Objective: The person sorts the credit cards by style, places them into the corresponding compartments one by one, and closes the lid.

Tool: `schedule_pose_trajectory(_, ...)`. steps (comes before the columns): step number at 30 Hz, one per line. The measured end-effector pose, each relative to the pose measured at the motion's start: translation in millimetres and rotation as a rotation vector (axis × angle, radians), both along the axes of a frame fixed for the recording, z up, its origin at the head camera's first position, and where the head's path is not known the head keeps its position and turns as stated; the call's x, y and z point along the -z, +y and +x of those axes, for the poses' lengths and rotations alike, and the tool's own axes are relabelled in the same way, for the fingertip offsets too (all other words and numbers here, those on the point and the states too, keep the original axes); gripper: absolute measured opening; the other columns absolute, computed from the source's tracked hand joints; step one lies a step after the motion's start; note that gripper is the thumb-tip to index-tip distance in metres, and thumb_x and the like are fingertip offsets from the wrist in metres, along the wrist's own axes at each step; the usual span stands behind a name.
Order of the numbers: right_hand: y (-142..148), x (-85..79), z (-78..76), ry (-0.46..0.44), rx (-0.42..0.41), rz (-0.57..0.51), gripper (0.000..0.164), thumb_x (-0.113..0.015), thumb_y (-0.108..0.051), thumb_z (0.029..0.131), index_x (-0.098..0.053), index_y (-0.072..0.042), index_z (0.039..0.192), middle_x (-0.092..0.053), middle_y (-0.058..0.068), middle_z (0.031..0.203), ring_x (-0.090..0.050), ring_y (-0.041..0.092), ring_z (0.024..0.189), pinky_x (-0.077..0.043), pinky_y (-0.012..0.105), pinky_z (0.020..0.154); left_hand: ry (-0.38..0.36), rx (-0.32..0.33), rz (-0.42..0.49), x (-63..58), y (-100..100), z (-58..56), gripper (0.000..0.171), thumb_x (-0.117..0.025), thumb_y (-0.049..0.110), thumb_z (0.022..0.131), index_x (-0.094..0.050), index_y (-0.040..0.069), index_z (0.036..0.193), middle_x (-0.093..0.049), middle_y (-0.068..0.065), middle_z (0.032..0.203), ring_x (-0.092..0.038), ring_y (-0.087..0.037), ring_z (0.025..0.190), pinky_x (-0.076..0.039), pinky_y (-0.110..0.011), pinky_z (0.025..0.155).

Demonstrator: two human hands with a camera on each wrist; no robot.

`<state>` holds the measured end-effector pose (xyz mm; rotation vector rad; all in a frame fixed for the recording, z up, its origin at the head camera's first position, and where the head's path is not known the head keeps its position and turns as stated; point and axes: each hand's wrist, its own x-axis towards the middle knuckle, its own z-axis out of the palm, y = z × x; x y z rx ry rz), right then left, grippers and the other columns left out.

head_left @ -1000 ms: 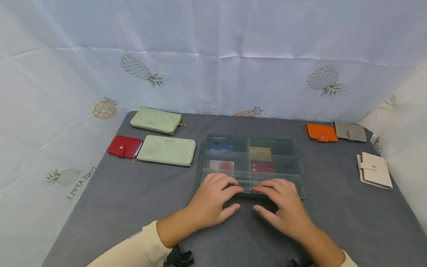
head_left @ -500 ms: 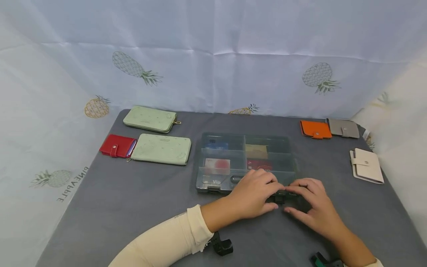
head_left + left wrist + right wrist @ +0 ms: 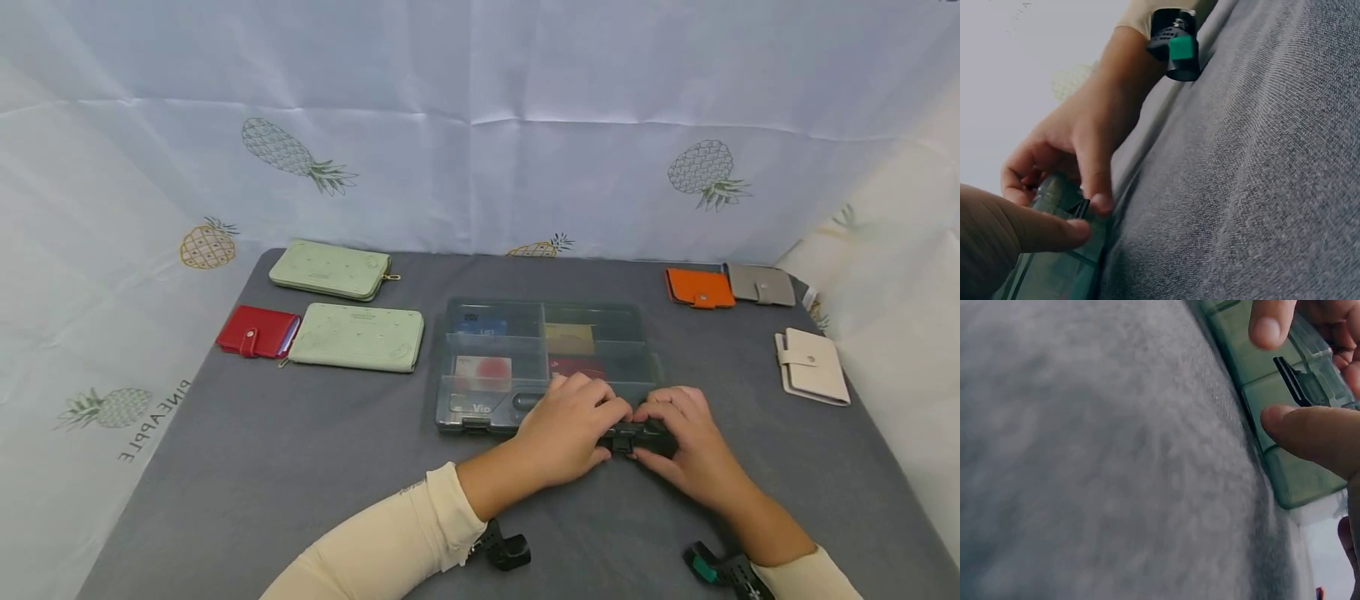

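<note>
A clear, green-tinted plastic compartment box lies flat on the table, its lid down. Several cards show through the lid. My left hand is at the box's front edge, fingers curled over the lid and thumb low at the front. Just right of it, my right hand grips the same edge with fingers above and thumb below. A dark latch lies between both thumbs in the right wrist view. Another front latch is at the box's left. The fingertips on the lid are partly hidden.
Two pale green long wallets and a red card holder lie at the left. An orange card holder, a grey one and a cream one lie at the right. A pineapple-print cloth hangs behind the grey table.
Both hands have moved right along the box's front edge, from its middle to the right latch. In the last half second the right fingers and thumb have closed onto the edge.
</note>
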<state>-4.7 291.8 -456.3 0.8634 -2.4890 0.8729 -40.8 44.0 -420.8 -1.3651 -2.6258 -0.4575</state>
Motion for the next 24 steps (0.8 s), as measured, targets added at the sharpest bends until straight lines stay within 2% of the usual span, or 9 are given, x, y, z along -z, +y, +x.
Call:
schedule_pose_trajectory(3, -0.5, -0.7, -3.8, -0.02, -0.018, -0.056, 0.05, -0.066, -0.062, 0.099, -0.07, -0.013, 0.108, -0.061, 0.001, 0.109, -0.05, 0.02, 0.105, -0.026, 0.03, 0.104, 0.003, -0.016, -0.004, -0.4, 1.3, 0.5, 0.05, -0.091, 0.046, 0.086, -0.07, 0.03, 0.128, -0.061, 0.01, 0.115, -0.054, -0.011, 0.107, -0.042, -0.03, 0.093)
schedule_pose_trajectory(5, 1.2, -1.4, -4.2, -0.064, -0.024, -0.098, 0.044, -0.075, -0.057, 0.095, -0.072, -0.016, 0.109, -0.063, 0.0, 0.11, -0.05, 0.017, 0.105, -0.028, 0.028, 0.102, -0.025, -0.032, 0.004, -1.6, 2.1, 0.3, 0.046, -0.088, 0.05, 0.088, -0.071, 0.031, 0.125, -0.061, 0.011, 0.114, -0.054, -0.01, 0.106, -0.041, -0.029, 0.091)
schedule_pose_trajectory(7, 3.6, -1.9, -3.2, -0.114, -0.019, -0.123, 0.038, -0.09, -0.043, 0.087, -0.074, -0.018, 0.111, -0.064, -0.001, 0.112, -0.05, 0.015, 0.107, -0.03, 0.027, 0.102, -0.062, -0.055, 0.018, -3.0, 3.5, -0.9, 0.042, -0.085, 0.054, 0.089, -0.072, 0.031, 0.121, -0.062, 0.012, 0.113, -0.055, -0.009, 0.104, -0.041, -0.028, 0.089)
schedule_pose_trajectory(9, 5.5, -2.4, -1.9, -0.156, -0.01, -0.138, 0.042, -0.098, -0.023, 0.076, -0.075, -0.019, 0.111, -0.064, -0.001, 0.114, -0.049, 0.014, 0.109, -0.032, 0.025, 0.102, -0.101, -0.082, 0.036, -4.9, 4.7, -1.9, 0.04, -0.085, 0.056, 0.088, -0.073, 0.032, 0.117, -0.064, 0.014, 0.111, -0.055, -0.008, 0.1, -0.041, -0.028, 0.086)
schedule_pose_trajectory(12, 5.6, -2.5, -1.9, -0.178, -0.006, -0.157, 0.057, -0.097, 0.003, 0.063, -0.076, -0.02, 0.11, -0.065, -0.001, 0.113, -0.049, 0.013, 0.108, -0.035, 0.023, 0.1, -0.143, -0.111, 0.056, -6.8, 5.2, -3.8, 0.037, -0.087, 0.054, 0.087, -0.074, 0.031, 0.113, -0.064, 0.014, 0.107, -0.056, -0.007, 0.096, -0.041, -0.027, 0.084)
schedule_pose_trajectory(15, 5.0, -2.5, -3.3, -0.189, -0.005, -0.166, 0.058, -0.096, 0.008, 0.062, -0.077, -0.021, 0.109, -0.066, -0.003, 0.111, -0.05, 0.012, 0.105, -0.038, 0.021, 0.097, -0.161, -0.124, 0.055, -7.8, 4.4, -4.3, 0.036, -0.088, 0.051, 0.087, -0.075, 0.03, 0.112, -0.064, 0.014, 0.104, -0.056, -0.007, 0.093, -0.042, -0.027, 0.085)
schedule_pose_trajectory(24, 1.7, 1.3, -1.0, -0.159, 0.026, -0.212, 0.053, -0.094, 0.011, 0.063, -0.079, -0.021, 0.103, -0.066, -0.003, 0.103, -0.051, 0.011, 0.099, -0.039, 0.02, 0.093, -0.143, -0.147, 0.057, -7.4, 6.1, -2.7, 0.03, -0.087, 0.051, 0.089, -0.076, 0.031, 0.109, -0.066, 0.014, 0.104, -0.059, -0.007, 0.094, -0.045, -0.027, 0.086)
